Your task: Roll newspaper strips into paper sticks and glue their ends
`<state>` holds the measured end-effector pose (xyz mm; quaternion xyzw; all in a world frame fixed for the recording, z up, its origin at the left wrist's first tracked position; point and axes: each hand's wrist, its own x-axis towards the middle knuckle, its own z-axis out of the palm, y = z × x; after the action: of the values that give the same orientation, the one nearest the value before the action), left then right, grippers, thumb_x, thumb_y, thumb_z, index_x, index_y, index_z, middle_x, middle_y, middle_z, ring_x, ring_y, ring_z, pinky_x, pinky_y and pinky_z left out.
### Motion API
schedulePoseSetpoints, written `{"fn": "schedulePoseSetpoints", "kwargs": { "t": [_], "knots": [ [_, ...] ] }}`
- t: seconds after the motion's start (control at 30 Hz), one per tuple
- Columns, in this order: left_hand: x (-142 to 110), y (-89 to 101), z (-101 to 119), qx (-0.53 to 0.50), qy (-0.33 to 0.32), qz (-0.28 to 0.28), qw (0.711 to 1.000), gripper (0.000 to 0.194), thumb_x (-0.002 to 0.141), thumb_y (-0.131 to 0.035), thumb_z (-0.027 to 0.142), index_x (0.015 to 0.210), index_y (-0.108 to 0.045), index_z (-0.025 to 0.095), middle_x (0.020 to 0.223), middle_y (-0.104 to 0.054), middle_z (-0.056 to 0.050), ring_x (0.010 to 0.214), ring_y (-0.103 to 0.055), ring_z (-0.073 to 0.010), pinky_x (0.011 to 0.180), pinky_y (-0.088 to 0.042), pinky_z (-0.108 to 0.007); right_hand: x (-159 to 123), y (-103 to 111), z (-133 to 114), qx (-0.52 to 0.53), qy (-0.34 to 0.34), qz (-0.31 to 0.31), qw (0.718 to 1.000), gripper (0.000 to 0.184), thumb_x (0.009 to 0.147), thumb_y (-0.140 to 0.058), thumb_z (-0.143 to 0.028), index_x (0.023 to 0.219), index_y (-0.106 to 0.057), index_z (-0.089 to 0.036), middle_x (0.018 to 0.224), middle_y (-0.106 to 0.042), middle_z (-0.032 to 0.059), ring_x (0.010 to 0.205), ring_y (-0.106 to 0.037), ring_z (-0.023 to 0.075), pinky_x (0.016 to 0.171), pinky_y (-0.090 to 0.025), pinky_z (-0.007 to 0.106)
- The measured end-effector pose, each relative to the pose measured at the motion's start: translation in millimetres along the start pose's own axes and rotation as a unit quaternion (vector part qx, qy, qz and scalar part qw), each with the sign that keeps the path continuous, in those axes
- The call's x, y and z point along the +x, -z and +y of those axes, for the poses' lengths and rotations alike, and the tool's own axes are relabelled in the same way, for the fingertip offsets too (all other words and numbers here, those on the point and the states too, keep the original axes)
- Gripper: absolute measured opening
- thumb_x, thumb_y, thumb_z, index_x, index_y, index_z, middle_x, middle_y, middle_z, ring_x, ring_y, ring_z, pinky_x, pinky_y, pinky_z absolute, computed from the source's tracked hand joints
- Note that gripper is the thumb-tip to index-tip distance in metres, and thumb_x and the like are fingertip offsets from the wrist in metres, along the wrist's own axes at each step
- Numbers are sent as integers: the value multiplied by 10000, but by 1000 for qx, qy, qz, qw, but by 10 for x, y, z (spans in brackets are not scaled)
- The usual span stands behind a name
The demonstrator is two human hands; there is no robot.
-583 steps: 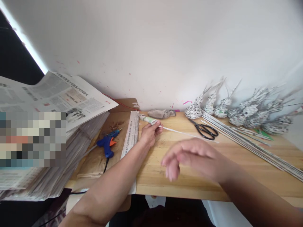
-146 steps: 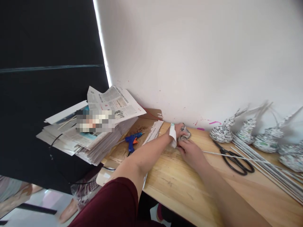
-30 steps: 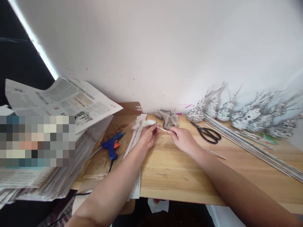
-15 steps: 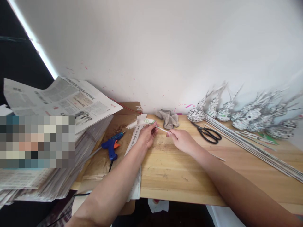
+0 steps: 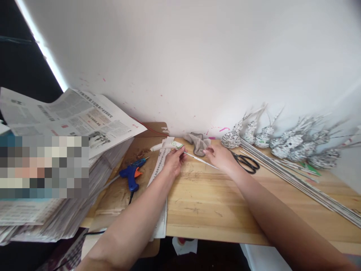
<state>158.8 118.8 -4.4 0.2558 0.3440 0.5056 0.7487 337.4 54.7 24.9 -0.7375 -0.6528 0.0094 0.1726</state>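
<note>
My left hand [image 5: 175, 160] is closed on a thin rolled paper stick [image 5: 199, 159], near the wall side of the table. The paper's wide, unrolled end, with a green print [image 5: 177, 144], sticks out beyond the left fingertips. From the left hand the stick runs down to the right, its far end by my right wrist. My right hand [image 5: 220, 156] hovers above the stick, off it, fingers loosely bent and apart. Just beyond its fingertips lies a crumpled grey cloth [image 5: 199, 143]. Newspaper strips [image 5: 159, 169] lie under and beside my left forearm.
A blue glue gun [image 5: 132, 175] rests on stained cardboard at left, beside a tall newspaper stack [image 5: 93, 180]. Black-handled scissors [image 5: 249, 165] lie right of my right hand. Long paper sticks [image 5: 284, 177] and several woven paper gourd shapes [image 5: 231, 139] line the right side.
My right hand has let go of the stick and moved right, baring more of its length. My left hand keeps its grip in nearly the same place. The view has shifted slightly.
</note>
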Motion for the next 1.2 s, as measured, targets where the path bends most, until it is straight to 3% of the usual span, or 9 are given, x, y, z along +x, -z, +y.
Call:
{"fn": "schedulePoseSetpoints", "kwargs": {
  "t": [0.07, 0.17, 0.3, 0.5, 0.67, 0.83, 0.93, 1.03, 1.2],
  "knots": [
    [-1, 1, -3, 2, -5, -7, 1000, 76, 723, -665, 126, 766, -608, 103, 651, -609, -10, 472, -515, -40, 446, -458, -137, 144, -38, -19, -33, 29, 27, 999, 493, 844, -481, -479, 1242, -489, -189, 1165, -579, 144, 1015, -554, 261, 792, -386, 312],
    [1, 12, -14, 7, -4, -12, 1000, 77, 724, -665, 137, 759, -603, 108, 653, -607, -10, 476, -518, -43, 448, -458, -141, 399, -122, -84, -56, 59, -32, 996, 728, 773, -583, -479, 1399, -295, -246, 1294, -498, 136, 1032, -553, 275, 795, -397, 320],
    [19, 35, -19, 12, 1, -15, 1000, 91, 719, -673, 149, 768, -604, 115, 669, -614, -15, 487, -525, -46, 453, -462, -143, 650, -253, -129, -66, 0, -79, 995, 379, 906, -365, -375, 1206, -544, -228, 1114, -634, 107, 949, -596, 248, 751, -403, 301],
    [33, 29, -10, 11, 5, -12, 1000, 69, 735, -655, 147, 759, -597, 119, 655, -607, -8, 477, -516, -41, 457, -463, -140, 776, -359, -105, -63, -49, -65, 995, 532, 920, -221, -503, 1075, -628, -196, 1104, -643, 138, 994, -588, 270, 789, -403, 334],
    [44, 35, -3, 6, 4, -19, 1000, 77, 733, -657, 149, 767, -597, 117, 663, -607, -10, 482, -518, -41, 461, -465, -140, 864, -206, -95, -51, -87, -93, 991, 724, 864, -147, -653, 993, -665, -165, 1051, -660, 159, 968, -604, 284, 781, -416, 345],
    [48, 34, -11, -9, -5, -13, 1000, 93, 724, -669, 150, 771, -598, 114, 657, -606, -10, 485, -523, -45, 460, -461, -144, 406, 7, -102, 3, -36, 23, 999, 589, 843, -375, -610, 1185, -551, -164, 1093, -641, 137, 963, -597, 248, 784, -413, 309],
    [29, 20, -28, -12, -14, -13, 1000, 102, 715, -680, 151, 764, -600, 110, 650, -606, -10, 492, -528, -47, 473, -463, -147, -11, -18, -140, 100, 57, -19, 993, 476, 763, -594, -511, 1124, -577, -201, 1011, -673, 73, 886, -617, 197, 754, -426, 267],
    [6, 6, -43, -5, -19, -10, 1000, 102, 706, -688, 146, 744, -600, 109, 649, -611, -11, 496, -531, -48, 483, -464, -150, -247, -107, -181, 106, 75, 4, 992, 215, 842, -534, -346, 940, -645, -189, 881, -689, 58, 789, -616, 173, 705, -415, 259],
    [-7, -3, -40, 9, -20, -8, 1000, 114, 687, -703, 158, 724, -610, 104, 652, -616, -17, 504, -535, -53, 495, -468, -157, -299, -137, -215, 30, 113, 35, 992, 259, 910, -415, -295, 881, -647, -183, 826, -669, 62, 750, -584, 166, 680, -373, 255]
  ]
}}
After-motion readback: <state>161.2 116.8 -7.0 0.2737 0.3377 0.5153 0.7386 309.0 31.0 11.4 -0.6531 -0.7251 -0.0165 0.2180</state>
